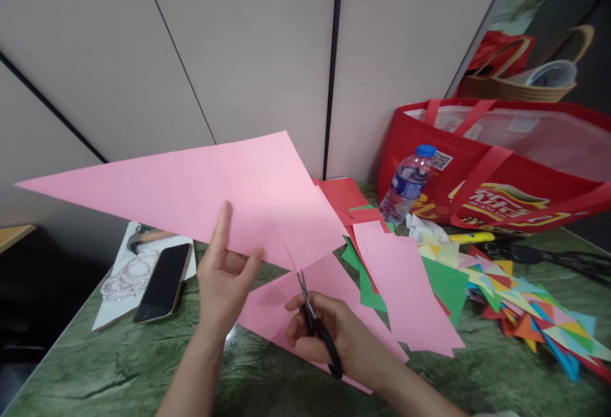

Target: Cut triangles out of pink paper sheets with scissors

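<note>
My left hand (pixel 228 277) grips a large pink sheet of paper (pixel 191 181) near its lower edge, thumb and forefinger on the side facing me. The sheet is held up off the table, with a long point stretching to the left. Around the black-handled scissors (pixel 312 321) my right hand (pixel 334 334) is closed. Their blades meet the lower edge of the sheet, just right of my left thumb, where a short slit shows. Beneath my hands, another pink sheet (pixel 267 305) lies on the table, partly hidden by them.
Pink offcuts (pixel 405 289) lie over green paper (pixel 449 283) and red paper (pixel 341 194). Multicoloured paper pieces (pixel 539 321) spread at right. A water bottle (pixel 408 184) stands before a red bag (pixel 458 194). At left are a phone (pixel 163 283) and a clear beaded string (pixel 128 275).
</note>
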`<control>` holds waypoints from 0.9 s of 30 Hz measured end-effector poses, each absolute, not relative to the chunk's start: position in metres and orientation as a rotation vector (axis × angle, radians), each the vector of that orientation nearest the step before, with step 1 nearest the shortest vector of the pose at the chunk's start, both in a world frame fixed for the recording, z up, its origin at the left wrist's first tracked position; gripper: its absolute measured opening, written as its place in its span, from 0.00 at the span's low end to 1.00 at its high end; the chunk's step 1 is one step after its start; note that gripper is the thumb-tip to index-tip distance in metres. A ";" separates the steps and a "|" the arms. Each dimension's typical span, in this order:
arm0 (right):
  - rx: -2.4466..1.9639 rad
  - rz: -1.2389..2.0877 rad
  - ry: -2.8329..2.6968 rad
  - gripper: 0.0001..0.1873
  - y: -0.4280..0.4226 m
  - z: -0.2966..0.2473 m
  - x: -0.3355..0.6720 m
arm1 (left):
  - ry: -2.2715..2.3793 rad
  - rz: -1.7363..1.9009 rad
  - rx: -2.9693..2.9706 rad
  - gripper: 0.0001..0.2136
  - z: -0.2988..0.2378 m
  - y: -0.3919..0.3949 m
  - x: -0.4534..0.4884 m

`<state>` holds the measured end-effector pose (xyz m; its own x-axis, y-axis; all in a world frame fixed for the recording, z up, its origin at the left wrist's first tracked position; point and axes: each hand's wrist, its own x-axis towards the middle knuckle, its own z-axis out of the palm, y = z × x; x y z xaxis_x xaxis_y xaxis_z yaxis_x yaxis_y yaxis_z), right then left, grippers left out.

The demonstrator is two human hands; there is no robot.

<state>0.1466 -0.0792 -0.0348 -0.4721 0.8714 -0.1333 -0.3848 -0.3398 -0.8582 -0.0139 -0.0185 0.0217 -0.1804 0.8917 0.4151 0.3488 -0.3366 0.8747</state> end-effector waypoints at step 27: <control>-0.799 1.879 -1.055 0.22 -0.078 -0.026 0.151 | 1.441 1.436 1.854 0.36 0.022 -0.020 -0.011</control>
<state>0.1509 -0.0780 -0.0260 -0.4637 0.8763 -0.1306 -0.3445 -0.3142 -0.8846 -0.0108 -0.0203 0.0222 -0.0517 0.8769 0.4778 0.4805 -0.3976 0.7817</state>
